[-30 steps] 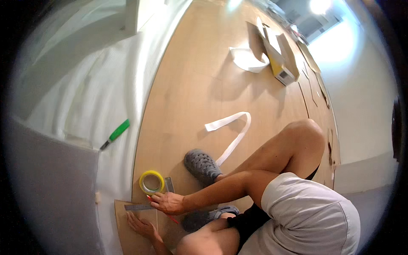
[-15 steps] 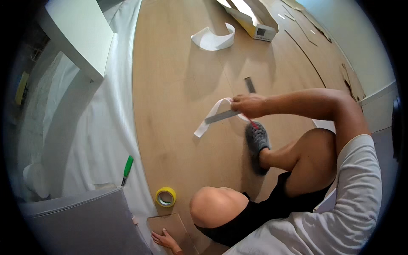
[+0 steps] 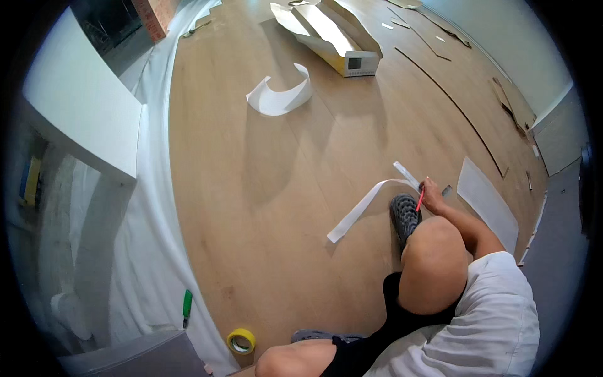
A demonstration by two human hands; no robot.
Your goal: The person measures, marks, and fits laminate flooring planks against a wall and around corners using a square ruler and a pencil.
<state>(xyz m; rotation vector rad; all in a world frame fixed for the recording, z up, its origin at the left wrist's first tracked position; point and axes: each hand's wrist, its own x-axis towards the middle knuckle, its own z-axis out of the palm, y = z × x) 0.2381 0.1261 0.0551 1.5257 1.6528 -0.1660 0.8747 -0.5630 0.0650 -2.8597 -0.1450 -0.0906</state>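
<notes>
My right hand (image 3: 431, 196) is closed around an L-shaped metal square (image 3: 406, 174) and a slim red pencil-like stick (image 3: 420, 200), just above my grey shoe (image 3: 406, 217). One leg of the square points up and left; the other shows only a short end past my knuckles. A long white strip (image 3: 358, 217) curves across the floor up to that hand; whether the fingers grip it is unclear. Out of the picture is my left hand. At the lower left, a roll of yellow tape (image 3: 251, 340) stands on the wood floor, near a green-handled knife (image 3: 187, 303) on the white sheeting.
A curled white sheet (image 3: 279, 102) and an open long carton (image 3: 361, 69) occupy the far floor. To the right are a flat white sheet (image 3: 483, 195) and a thin dark strip (image 3: 449, 99). White sheeting (image 3: 157, 251) and a white panel (image 3: 81, 94) border the left.
My view has shifted. My right hand has drawn back toward me and to the right with the square, red stick and white strip. My left hand, earlier flat on a brown board, has left view.
</notes>
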